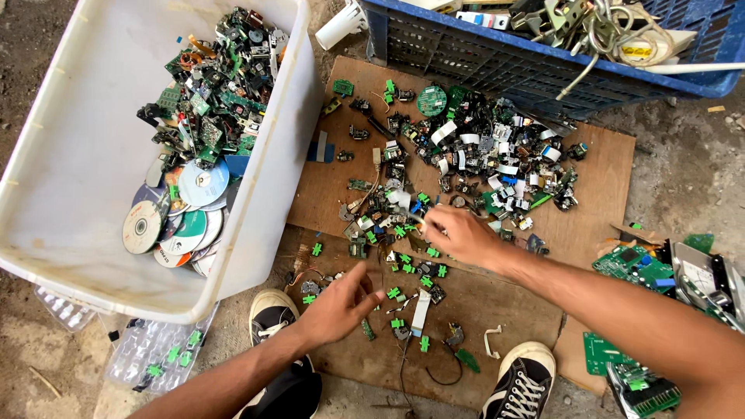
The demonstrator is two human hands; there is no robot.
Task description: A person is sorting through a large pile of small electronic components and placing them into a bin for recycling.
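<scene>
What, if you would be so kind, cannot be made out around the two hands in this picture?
Head view:
- Right hand: motion-blurred fingertips; what they pinch is unclear.
- Left hand: its palm hides any part beneath.
- Blue crate: cut off by the top edge.
- Scattered parts: too small to identify.

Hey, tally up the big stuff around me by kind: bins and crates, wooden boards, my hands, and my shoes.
White plastic tub: 1
Blue plastic crate: 1
Wooden board: 1
Hands, left hand and right hand: 2
Black-and-white shoes, one and the other: 2
Total: 7
The small electronic parts and discs are too many and too heaped to count.
</scene>
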